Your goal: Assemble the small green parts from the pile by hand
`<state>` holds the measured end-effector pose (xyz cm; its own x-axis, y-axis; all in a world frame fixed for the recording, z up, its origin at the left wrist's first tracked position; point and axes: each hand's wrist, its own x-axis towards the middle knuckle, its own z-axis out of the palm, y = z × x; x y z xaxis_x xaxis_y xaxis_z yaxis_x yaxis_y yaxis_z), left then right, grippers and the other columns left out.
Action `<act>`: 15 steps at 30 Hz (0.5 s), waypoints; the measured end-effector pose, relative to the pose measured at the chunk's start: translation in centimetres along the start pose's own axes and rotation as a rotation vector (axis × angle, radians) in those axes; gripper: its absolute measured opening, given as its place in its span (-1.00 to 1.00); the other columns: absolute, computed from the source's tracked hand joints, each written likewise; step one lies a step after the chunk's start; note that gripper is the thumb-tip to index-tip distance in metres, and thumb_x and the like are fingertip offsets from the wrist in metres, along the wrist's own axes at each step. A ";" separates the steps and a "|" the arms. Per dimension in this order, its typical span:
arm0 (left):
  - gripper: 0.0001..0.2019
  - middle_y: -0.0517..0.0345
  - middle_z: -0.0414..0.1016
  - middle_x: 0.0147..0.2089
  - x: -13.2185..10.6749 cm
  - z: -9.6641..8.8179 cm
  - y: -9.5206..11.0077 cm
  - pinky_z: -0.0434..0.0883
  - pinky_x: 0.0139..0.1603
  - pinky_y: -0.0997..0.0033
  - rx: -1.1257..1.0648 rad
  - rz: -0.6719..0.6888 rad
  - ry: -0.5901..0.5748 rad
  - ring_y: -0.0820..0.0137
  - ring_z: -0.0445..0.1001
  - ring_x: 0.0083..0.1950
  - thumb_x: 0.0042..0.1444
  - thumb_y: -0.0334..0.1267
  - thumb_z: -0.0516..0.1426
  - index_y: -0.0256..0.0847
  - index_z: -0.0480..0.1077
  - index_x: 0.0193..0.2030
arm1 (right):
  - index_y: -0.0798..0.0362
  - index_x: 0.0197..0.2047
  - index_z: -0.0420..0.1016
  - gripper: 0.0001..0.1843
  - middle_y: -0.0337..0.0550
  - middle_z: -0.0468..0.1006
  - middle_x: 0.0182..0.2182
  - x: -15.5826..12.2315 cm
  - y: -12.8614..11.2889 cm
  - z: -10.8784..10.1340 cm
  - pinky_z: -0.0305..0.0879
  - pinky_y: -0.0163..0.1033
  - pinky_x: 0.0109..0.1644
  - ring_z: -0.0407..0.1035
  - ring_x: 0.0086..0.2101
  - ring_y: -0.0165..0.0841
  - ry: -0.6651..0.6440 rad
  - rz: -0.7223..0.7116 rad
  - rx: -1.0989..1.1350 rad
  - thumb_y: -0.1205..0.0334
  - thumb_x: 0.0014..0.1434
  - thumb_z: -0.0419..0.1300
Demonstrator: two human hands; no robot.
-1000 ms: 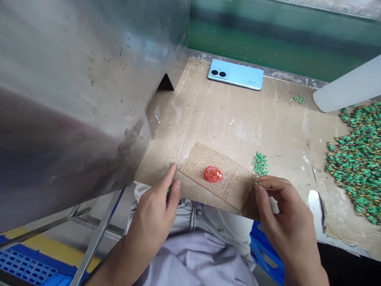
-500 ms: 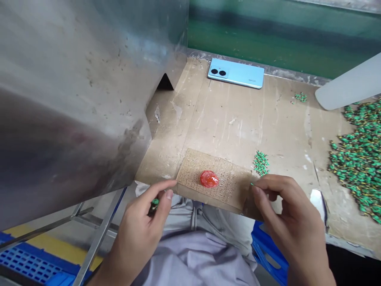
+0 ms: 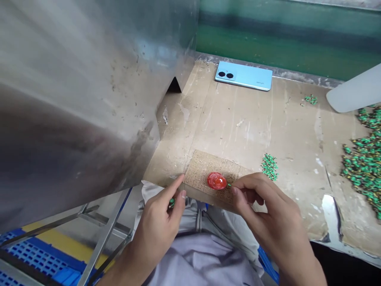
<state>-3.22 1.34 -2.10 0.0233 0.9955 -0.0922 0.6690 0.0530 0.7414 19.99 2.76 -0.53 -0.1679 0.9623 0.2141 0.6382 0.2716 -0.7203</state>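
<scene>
My right hand pinches a tiny green piece between thumb and forefinger, its tip at the right edge of a glossy red blob. That blob sits on a flat brown block dotted with small specks, at the table's near edge. At the block's left corner rests the index fingertip of my left hand. Green bits show in the gap between its thumb and curled fingers, mostly hidden. A small cluster of green pieces lies just beyond my right hand.
A large heap of green and yellowish pieces covers the right side of the table. Farther back are a light blue phone, a few green bits and a whitish cylinder. A metal housing walls off the left.
My right hand has moved left with the green piece, from the block's right end to the red blob. My left hand stays by the block's left corner. The whole view has shifted slightly.
</scene>
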 end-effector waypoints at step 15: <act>-0.59 -0.10 0.71 0.17 -0.3 -0.1 -0.3 0.67 0.09 0.38 -0.038 0.003 -0.043 0.19 0.73 0.14 0.44 -0.27 0.08 -0.40 0.53 0.29 | -0.03 -0.14 0.44 -0.90 -0.21 0.48 -0.29 0.7 0.1 0.1 0.29 -0.28 -0.34 0.37 -0.36 -0.39 -0.059 -0.014 -0.061 0.34 0.47 0.17</act>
<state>-3.49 1.06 -2.20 0.0574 0.9914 -0.1177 0.6398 0.0539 0.7666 19.87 3.47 -0.57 -0.2195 0.9582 0.1835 0.6796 0.2851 -0.6759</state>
